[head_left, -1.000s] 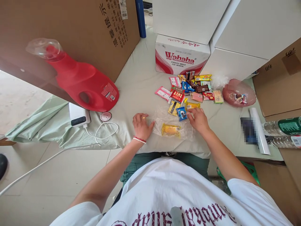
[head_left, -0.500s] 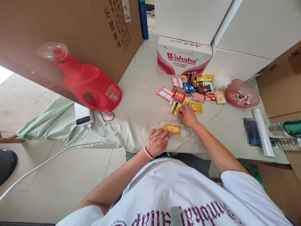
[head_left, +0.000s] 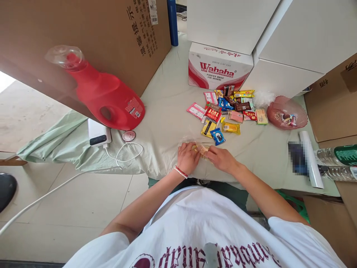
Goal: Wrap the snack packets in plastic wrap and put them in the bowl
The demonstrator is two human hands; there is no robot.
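Observation:
My left hand (head_left: 187, 157) and my right hand (head_left: 221, 158) meet near the front edge of the cloth-covered table (head_left: 164, 108). Both are closed on a clear plastic bag (head_left: 201, 149) with a yellow snack packet inside, mostly hidden by my fingers. Just beyond my hands lie a blue cookie packet (head_left: 218, 136) and two yellow packets (head_left: 231, 128). Farther back is a heap of several wrapped snacks (head_left: 227, 105).
A red jug (head_left: 107, 97) lies on its side at left beside a white power bank (head_left: 98, 134) and its cable (head_left: 125, 152). A Wahaha carton (head_left: 219, 67) and white boxes stand behind. At right are a pink bowl (head_left: 286, 116), a paper roll (head_left: 311, 158) and bottles (head_left: 337, 158).
My right hand came back from the snack heap to the bag. My left hand moved up over it, and both hands now close on the bag with the yellow packet.

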